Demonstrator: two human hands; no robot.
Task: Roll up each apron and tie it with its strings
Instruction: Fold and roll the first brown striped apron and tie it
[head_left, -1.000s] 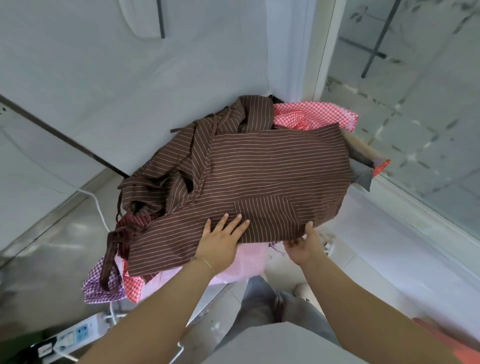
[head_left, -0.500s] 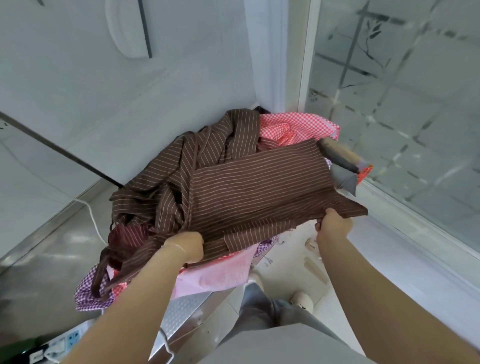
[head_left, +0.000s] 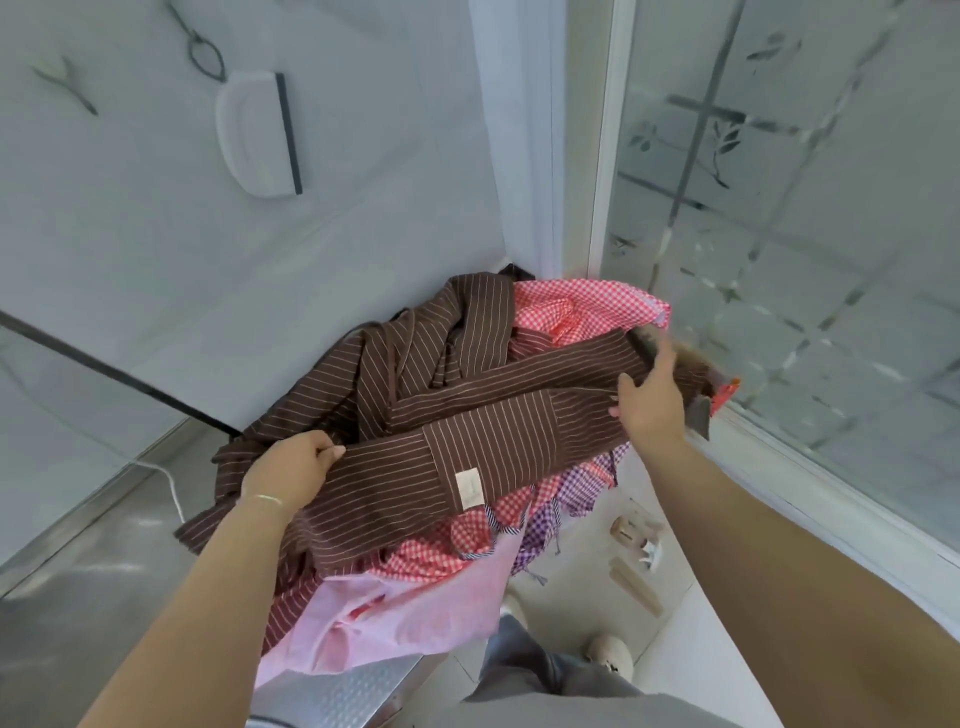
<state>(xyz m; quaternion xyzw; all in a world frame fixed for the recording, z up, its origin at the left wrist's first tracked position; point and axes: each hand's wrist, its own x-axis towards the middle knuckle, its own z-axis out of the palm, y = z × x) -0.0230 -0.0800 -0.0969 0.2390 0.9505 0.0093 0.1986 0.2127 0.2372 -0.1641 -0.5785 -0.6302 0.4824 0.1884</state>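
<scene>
Brown pinstriped apron, folded into a band, gripped by both hands.

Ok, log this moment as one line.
step: rolling | item: brown striped apron | left hand: gripping | right hand: gripping | strings: untied

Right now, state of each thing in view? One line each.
brown striped apron: partly rolled, untied, held at both ends
left hand: grips the apron's left end
right hand: holds the right end
red checked cloth: crumpled, underneath
pink cloth: hangs over the edge
</scene>
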